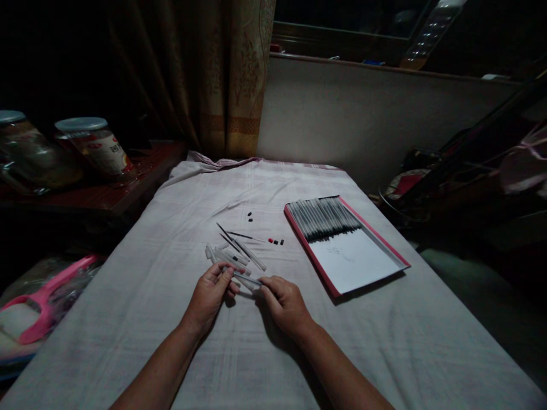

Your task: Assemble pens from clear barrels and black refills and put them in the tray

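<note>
Head view: left hand (210,295) and right hand (285,302) both closed on a slim pen barrel (247,278), one at each end, over pale cloth (239,364). Clear tubes (252,255) scattered just beyond; small black caps (250,220) farther off. To the right, red-edged box (311,254) with a row of pens (325,216).

A curtain (241,74) flanks a seemingly grey wall (333,114).

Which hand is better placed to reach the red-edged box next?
Probably the right hand: it is nearer the red-edged box, with the left hand farther away; both hold the slender tube.
</note>
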The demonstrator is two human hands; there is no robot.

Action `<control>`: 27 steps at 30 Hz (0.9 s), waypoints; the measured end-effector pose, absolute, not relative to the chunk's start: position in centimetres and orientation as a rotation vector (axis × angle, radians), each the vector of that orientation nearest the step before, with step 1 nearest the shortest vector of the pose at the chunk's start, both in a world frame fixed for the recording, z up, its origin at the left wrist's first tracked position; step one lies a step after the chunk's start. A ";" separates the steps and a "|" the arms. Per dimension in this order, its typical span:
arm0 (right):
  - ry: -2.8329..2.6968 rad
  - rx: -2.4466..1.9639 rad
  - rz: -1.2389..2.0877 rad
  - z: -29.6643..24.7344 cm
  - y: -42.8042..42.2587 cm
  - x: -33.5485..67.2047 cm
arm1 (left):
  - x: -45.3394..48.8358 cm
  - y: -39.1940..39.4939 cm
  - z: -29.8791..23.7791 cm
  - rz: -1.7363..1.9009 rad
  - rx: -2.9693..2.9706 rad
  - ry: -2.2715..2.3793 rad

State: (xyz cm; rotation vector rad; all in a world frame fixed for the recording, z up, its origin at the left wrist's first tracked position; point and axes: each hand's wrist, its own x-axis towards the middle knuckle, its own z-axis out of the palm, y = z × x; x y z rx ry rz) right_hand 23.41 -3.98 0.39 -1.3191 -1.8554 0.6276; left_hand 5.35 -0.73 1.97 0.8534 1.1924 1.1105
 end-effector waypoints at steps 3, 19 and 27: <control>-1.929 -1.330 0.647 1.5 -3.7 23.9 | 5.8 -0.9 2.0 1.117 0.829 1.191; -1.129 -2.420 0.052 4.7 10.4 41.2 | 3.1 0.8 2.6 1.096 0.381 0.936; -1.293 -2.491 0.020 4.4 11.3 40.4 | 3.2 0.9 2.7 1.089 0.322 0.910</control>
